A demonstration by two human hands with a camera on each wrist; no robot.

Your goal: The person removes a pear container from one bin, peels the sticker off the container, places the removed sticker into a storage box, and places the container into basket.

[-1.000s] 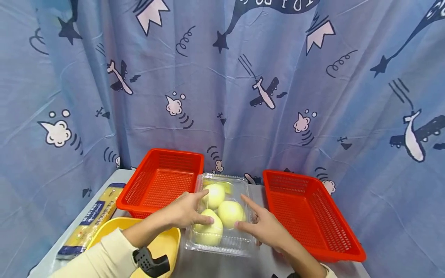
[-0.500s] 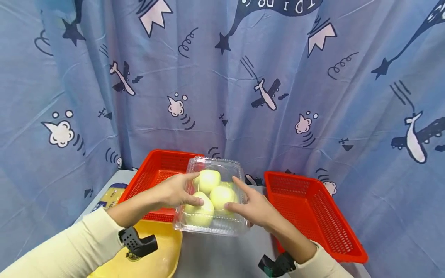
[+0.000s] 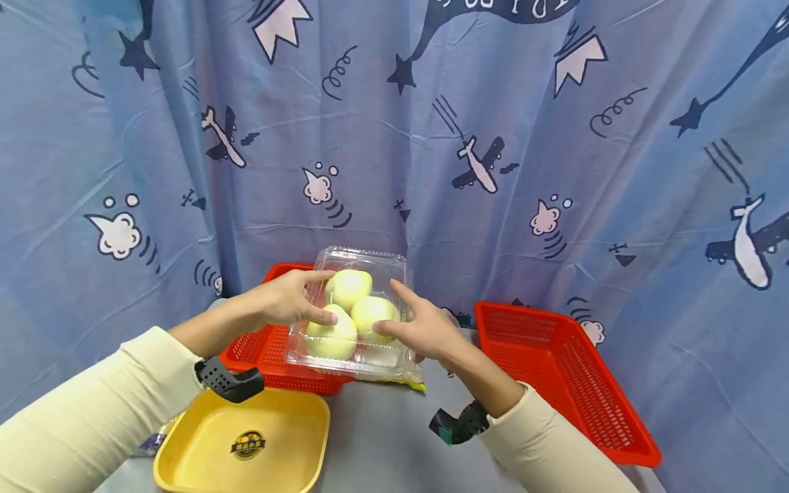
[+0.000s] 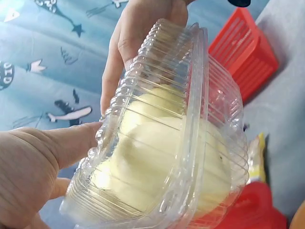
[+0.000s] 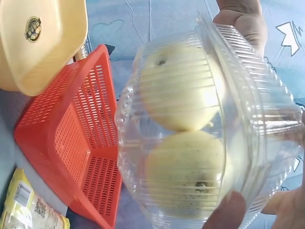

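A clear plastic clamshell box (image 3: 388, 267) with its lid down is held up in the air, tilted with its top face towards me. Inside lie pale yellow pears (image 3: 333, 333); three show through the lid. My left hand (image 3: 285, 298) grips the box's left side, its thumb over the lid. On the opposite side, my right hand (image 3: 427, 327) grips it with thumb on top. Most of the fingers underneath are hidden in the head view. The right wrist view shows two pears (image 5: 183, 86) through the ribbed plastic wall. Below and behind the box is a red basket (image 3: 265, 359), partly covered.
A second red basket (image 3: 542, 363) stands at the right. At the front left is a yellow basin (image 3: 212, 438) with a round label. A bag with yellow edges (image 5: 31, 205) lies on the grey table (image 3: 382, 445) beside the left basket. A blue printed curtain (image 3: 382, 137) hangs behind.
Both hands have lifted the box of pears up and to the left, from the gap between the baskets to over the left red basket's side. The bag beneath has come into view.
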